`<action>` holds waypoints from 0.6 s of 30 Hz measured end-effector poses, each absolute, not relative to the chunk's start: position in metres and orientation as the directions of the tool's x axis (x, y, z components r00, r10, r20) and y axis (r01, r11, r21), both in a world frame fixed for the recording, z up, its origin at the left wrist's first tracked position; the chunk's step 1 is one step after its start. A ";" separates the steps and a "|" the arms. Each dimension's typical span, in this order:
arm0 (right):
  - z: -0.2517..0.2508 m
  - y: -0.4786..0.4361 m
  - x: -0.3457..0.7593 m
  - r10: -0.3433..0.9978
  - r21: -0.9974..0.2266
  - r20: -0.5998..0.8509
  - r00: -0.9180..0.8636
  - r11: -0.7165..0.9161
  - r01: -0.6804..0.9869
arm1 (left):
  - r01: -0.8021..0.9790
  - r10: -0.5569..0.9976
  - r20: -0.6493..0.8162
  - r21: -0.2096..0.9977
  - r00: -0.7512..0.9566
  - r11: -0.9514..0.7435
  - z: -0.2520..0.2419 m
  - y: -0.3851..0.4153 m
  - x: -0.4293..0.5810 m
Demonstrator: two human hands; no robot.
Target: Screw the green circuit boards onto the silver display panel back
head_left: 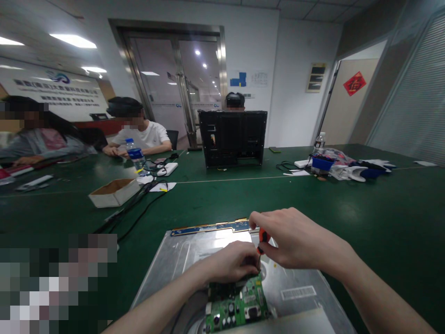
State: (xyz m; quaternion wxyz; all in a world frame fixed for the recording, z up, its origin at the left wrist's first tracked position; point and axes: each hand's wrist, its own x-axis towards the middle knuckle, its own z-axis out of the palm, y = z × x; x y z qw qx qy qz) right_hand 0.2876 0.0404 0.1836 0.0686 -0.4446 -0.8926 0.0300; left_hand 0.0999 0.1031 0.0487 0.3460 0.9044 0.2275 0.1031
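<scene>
In my right hand (295, 236) is a screwdriver with an orange and black handle (264, 235), its thin shaft pointing down at the far right corner of a green circuit board (248, 301). My left hand (234, 262) is curled beside the shaft at that corner, fingers pinched together; what they hold is hidden. The board lies on the back of a silver metal display panel (299, 278), which carries a barcode label (298, 292). Along the panel's far edge runs a narrow blue circuit strip (208, 228), partly covered by my right hand.
A black monitor housing (232, 137) stands across the green table (382, 232), a person behind it. Left are an open cardboard box (114, 192), black cables (139, 204) and a water bottle (135, 155). Two people sit far left. Plastic bags and gloves (347, 167) lie right.
</scene>
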 end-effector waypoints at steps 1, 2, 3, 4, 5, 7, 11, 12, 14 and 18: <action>0.184 0.040 0.288 0.799 -0.121 0.096 -0.594 0.602 0.789 | 0.338 0.483 0.030 0.676 0.875 -0.655 0.049 0.103 0.100; 0.185 0.040 0.289 0.800 -0.129 0.097 -0.592 0.600 0.789 | 0.336 0.483 0.032 0.679 0.875 -0.653 0.049 0.103 0.100; 0.186 0.040 0.290 0.801 -0.136 0.101 -0.590 0.598 0.790 | 0.334 0.485 0.034 0.682 0.874 -0.651 0.049 0.103 0.100; 0.187 0.040 0.291 0.802 -0.140 0.107 -0.587 0.597 0.790 | 0.333 0.486 0.037 0.685 0.873 -0.648 0.049 0.102 0.099; 0.187 0.041 0.291 0.803 -0.143 0.115 -0.584 0.596 0.790 | 0.331 0.488 0.039 0.688 0.872 -0.646 0.050 0.102 0.099; 0.187 0.041 0.294 0.804 -0.146 0.131 -0.580 0.595 0.791 | 0.327 0.490 0.040 0.695 0.871 -0.640 0.051 0.101 0.099; 0.186 0.041 0.297 0.810 -0.145 0.134 -0.571 0.586 0.797 | 0.329 0.496 0.039 0.704 0.867 -0.630 0.053 0.101 0.099; 0.186 0.040 0.298 0.811 -0.148 0.135 -0.569 0.584 0.798 | 0.330 0.499 0.039 0.706 0.866 -0.627 0.053 0.101 0.099; 0.188 0.040 0.300 0.817 -0.155 0.141 -0.560 0.577 0.802 | 0.331 0.506 0.038 0.714 0.862 -0.617 0.056 0.103 0.099; 0.193 0.040 0.306 0.846 -0.186 0.151 -0.512 0.533 0.825 | 0.358 0.555 0.039 0.725 0.831 -0.588 0.072 0.111 0.092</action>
